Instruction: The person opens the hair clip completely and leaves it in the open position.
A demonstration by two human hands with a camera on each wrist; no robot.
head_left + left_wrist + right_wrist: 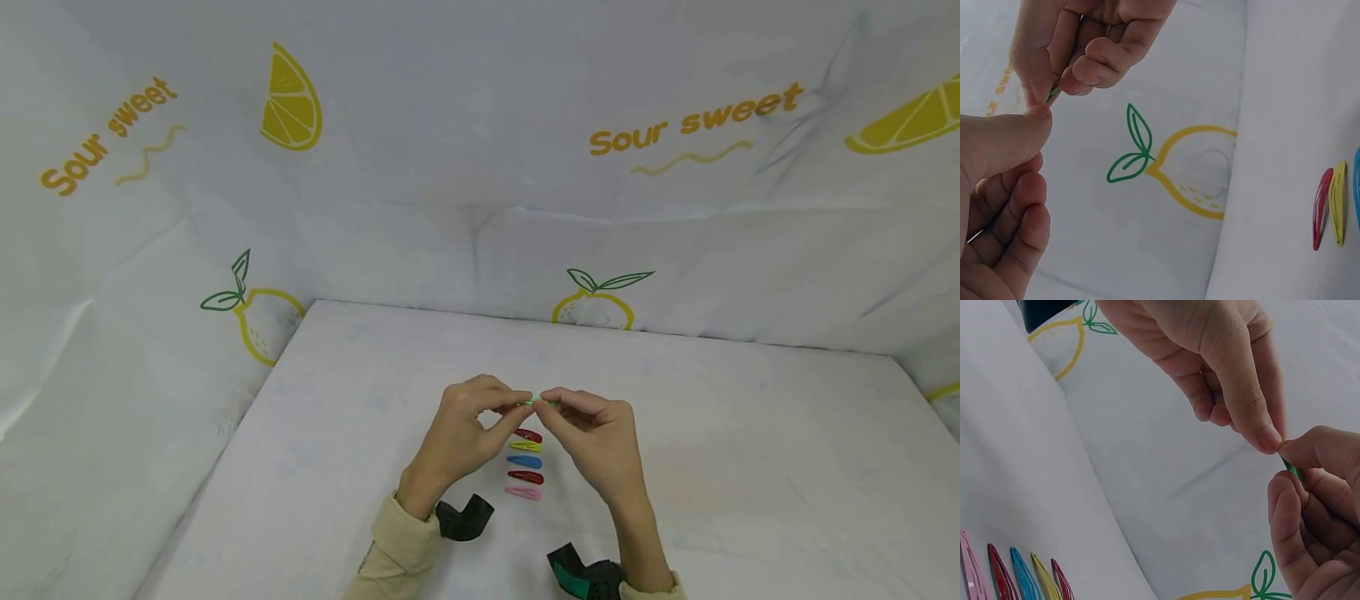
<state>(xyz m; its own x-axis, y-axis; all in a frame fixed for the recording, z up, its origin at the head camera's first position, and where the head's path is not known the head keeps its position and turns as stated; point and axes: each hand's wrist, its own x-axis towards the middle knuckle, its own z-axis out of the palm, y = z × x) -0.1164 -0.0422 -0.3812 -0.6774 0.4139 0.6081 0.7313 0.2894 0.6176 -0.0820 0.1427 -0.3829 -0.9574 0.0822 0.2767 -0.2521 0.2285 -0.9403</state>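
Observation:
A small green hair clip [528,403] is held up above the table between both hands, mostly covered by fingertips. My left hand [468,425] pinches one end between thumb and index finger, and my right hand [596,429] pinches the other end. In the right wrist view a green sliver of the clip [1291,467] shows by the touching fingertips. Below the hands lies a column of snap hair clips: a red one [529,436], a yellow one [525,447], a blue one [524,461], another red one [526,477] and a pink one [522,492].
The white table [720,467] reaches out to both sides of the hands. A white sheet [450,167] printed with lemons and lettering hangs behind it and at the sides. Black wrist devices [467,518] sit at both forearms.

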